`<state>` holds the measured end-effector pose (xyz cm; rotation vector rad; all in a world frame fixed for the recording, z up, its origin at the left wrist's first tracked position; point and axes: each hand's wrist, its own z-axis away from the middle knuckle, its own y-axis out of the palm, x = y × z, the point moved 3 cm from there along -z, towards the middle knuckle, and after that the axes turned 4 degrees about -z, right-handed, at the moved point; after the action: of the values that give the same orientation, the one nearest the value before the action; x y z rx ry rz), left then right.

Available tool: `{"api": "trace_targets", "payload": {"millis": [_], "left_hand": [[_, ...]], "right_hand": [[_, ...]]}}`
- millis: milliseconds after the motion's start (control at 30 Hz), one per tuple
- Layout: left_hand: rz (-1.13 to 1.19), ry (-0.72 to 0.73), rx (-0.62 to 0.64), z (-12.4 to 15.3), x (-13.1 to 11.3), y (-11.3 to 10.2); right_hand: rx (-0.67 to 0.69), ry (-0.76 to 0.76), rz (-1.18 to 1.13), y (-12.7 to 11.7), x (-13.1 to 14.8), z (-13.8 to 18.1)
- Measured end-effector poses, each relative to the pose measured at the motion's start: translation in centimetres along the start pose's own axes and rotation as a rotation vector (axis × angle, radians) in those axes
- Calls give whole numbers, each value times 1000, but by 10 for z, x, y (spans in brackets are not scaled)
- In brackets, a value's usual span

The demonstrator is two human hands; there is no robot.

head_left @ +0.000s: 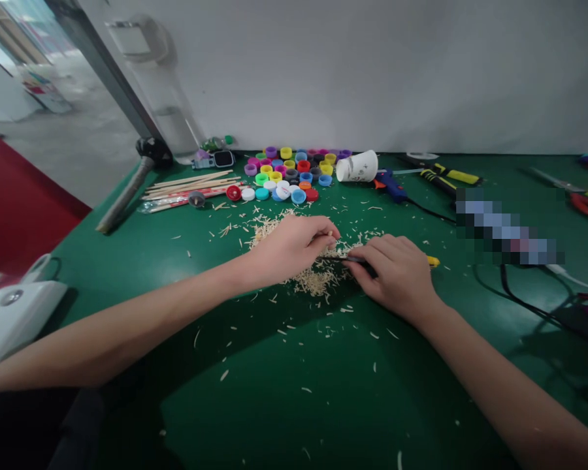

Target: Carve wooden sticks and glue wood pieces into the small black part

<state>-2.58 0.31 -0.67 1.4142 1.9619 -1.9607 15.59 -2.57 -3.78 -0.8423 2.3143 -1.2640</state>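
My left hand (294, 245) is closed in a pinch over a heap of pale wood shavings (316, 281) on the green table. A small pale tip, apparently of a wooden stick (330, 234), shows between its thumb and fingers; the rest is hidden. My right hand (396, 274) is wrapped round a utility knife. The knife's dark blade (336, 258) points left, reaching close to my left fingertips, and its yellow end (433, 262) sticks out behind my right hand. Whether the blade touches the stick cannot be made out.
Colourful bottle caps (289, 173) lie beyond my hands, beside a tipped paper cup (357, 167) and a blue glue gun (391, 186). Wooden sticks (191, 186) and a hammer (132, 186) lie left. Yellow-black pliers (438, 179), a blurred-out object (509, 228) and scissors (583, 199) lie right.
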Motion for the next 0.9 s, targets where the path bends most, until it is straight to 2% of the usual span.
{"api": "trace_targets", "payload": {"millis": [167, 367, 700, 800, 900], "left_hand": [[17, 5, 10, 0, 2, 1], [27, 2, 26, 0, 3, 1], [60, 46, 8, 2, 3, 7], [71, 63, 11, 3, -5, 3], [81, 87, -38, 4, -17, -10]], "right_hand": [[104, -9, -5, 4, 0, -2], [-1, 4, 0, 1, 0, 1], [131, 5, 17, 5, -1, -3], [143, 11, 2, 6, -2, -3], [146, 15, -21, 6, -2, -4]]}}
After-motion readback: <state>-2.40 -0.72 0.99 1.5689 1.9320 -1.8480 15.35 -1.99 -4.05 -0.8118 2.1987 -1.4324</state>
